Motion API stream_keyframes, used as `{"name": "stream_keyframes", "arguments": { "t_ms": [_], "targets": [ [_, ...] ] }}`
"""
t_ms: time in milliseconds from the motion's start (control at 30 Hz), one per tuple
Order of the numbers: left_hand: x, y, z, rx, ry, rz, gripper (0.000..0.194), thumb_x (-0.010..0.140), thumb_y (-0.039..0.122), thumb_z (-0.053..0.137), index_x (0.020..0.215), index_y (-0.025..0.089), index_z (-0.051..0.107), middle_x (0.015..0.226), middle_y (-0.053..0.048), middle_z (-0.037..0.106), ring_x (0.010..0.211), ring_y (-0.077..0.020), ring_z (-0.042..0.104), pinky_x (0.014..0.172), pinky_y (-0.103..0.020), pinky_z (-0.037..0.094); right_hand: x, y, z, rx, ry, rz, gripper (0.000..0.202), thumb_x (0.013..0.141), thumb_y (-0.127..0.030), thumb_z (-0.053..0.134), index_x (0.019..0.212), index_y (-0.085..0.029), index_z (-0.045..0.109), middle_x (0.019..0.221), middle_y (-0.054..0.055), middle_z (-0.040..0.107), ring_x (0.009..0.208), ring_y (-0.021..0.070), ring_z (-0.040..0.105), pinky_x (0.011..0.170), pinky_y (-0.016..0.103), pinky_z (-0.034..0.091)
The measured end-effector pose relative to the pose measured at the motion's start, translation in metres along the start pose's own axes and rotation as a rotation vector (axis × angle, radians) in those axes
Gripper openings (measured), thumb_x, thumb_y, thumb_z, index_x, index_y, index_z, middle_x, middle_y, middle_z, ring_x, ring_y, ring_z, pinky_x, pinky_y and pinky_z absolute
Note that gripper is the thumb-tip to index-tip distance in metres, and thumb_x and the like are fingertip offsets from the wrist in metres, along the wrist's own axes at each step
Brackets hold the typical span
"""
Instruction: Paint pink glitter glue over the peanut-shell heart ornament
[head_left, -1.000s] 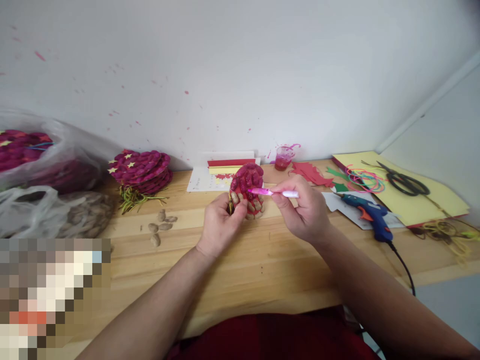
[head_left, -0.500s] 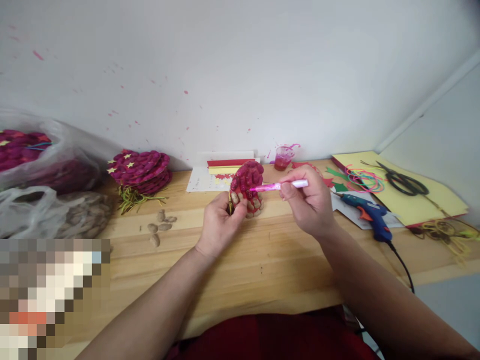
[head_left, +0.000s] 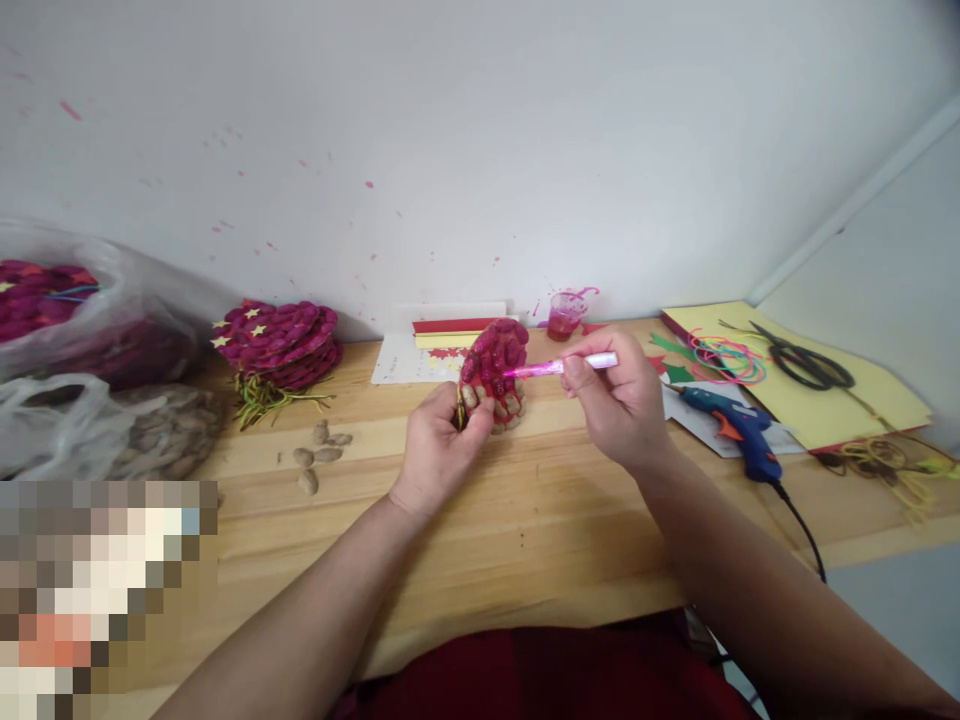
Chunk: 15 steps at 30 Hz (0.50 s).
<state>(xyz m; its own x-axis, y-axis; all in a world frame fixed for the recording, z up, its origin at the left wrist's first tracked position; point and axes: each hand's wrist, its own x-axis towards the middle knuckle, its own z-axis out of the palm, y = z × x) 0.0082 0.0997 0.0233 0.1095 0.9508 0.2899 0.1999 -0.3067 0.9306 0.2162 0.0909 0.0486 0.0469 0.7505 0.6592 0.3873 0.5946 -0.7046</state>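
My left hand grips the lower left edge of a round peanut-covered piece, held up on its side above the wooden table. Most of its peanuts are magenta; those along the lower edge are bare tan. My right hand pinches a white brush stained pink, its tip touching the magenta peanuts. Behind, against the wall, stands a clear cup with red-pink liquid.
Stacked magenta pieces with stars, loose peanuts and plastic bags lie left. At right are a blue glue gun with its cord, black scissors, coloured cords and yellow sheets. Cut-out stars lie behind the piece.
The brush tip has shifted slightly right and up on the piece, with my right hand moving a little. My left hand keeps its hold. The whole view has drifted slightly.
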Motion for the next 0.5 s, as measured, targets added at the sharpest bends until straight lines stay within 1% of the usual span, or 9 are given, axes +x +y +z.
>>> {"name": "stream_keyframes", "arguments": {
  "t_ms": [100, 167, 267, 400, 500],
  "targets": [
    [0.0001, -0.0005, -0.0003, 0.022, -0.008, 0.024, 0.028, 0.089, 0.033, 0.067, 0.066, 0.021, 0.058, 0.058, 0.001, 0.053, 0.055, -0.0138, 0.047, 0.056, -0.027, 0.036, 0.0005, -0.0001, 0.0007, 0.010, -0.020, 0.003, 0.018, 0.102, -0.038, 0.062, 0.093, -0.022, 0.061, 0.071, -0.003, 0.057, 0.061, 0.0130, 0.053, 0.057, 0.029, 0.041],
    [0.0002, -0.0011, -0.0005, 0.038, -0.010, 0.041, 0.028, 0.090, 0.034, 0.066, 0.066, 0.021, 0.057, 0.058, 0.001, 0.054, 0.056, -0.0141, 0.047, 0.057, -0.027, 0.037, 0.0009, -0.0005, 0.0013, 0.003, -0.010, -0.004, 0.018, 0.101, -0.038, 0.063, 0.093, -0.022, 0.061, 0.072, -0.002, 0.058, 0.062, 0.0131, 0.053, 0.058, 0.029, 0.041],
    [0.0006, -0.0032, -0.0005, 0.071, -0.014, 0.055, 0.028, 0.090, 0.035, 0.064, 0.067, 0.022, 0.056, 0.060, 0.001, 0.054, 0.056, -0.0142, 0.048, 0.058, -0.028, 0.037, 0.0007, -0.0014, 0.0018, 0.063, 0.004, 0.001, 0.018, 0.102, -0.037, 0.062, 0.093, -0.022, 0.059, 0.070, -0.003, 0.057, 0.061, 0.0128, 0.052, 0.057, 0.029, 0.041],
    [0.0017, -0.0065, -0.0001, 0.117, -0.030, 0.058, 0.028, 0.091, 0.036, 0.061, 0.068, 0.022, 0.053, 0.060, 0.001, 0.053, 0.056, -0.0147, 0.048, 0.059, -0.029, 0.038, -0.0001, -0.0006, 0.0018, 0.047, -0.047, 0.036, 0.019, 0.102, -0.039, 0.062, 0.093, -0.023, 0.060, 0.071, -0.002, 0.057, 0.062, 0.0131, 0.052, 0.057, 0.029, 0.040],
    [0.0022, -0.0074, -0.0002, 0.137, -0.037, 0.058, 0.028, 0.091, 0.038, 0.060, 0.069, 0.022, 0.054, 0.061, 0.001, 0.053, 0.057, -0.0150, 0.048, 0.059, -0.029, 0.038, -0.0002, -0.0003, 0.0018, 0.031, -0.001, 0.031, 0.018, 0.102, -0.039, 0.062, 0.094, -0.023, 0.060, 0.071, -0.002, 0.057, 0.063, 0.0140, 0.053, 0.059, 0.030, 0.041]
  ]
}}
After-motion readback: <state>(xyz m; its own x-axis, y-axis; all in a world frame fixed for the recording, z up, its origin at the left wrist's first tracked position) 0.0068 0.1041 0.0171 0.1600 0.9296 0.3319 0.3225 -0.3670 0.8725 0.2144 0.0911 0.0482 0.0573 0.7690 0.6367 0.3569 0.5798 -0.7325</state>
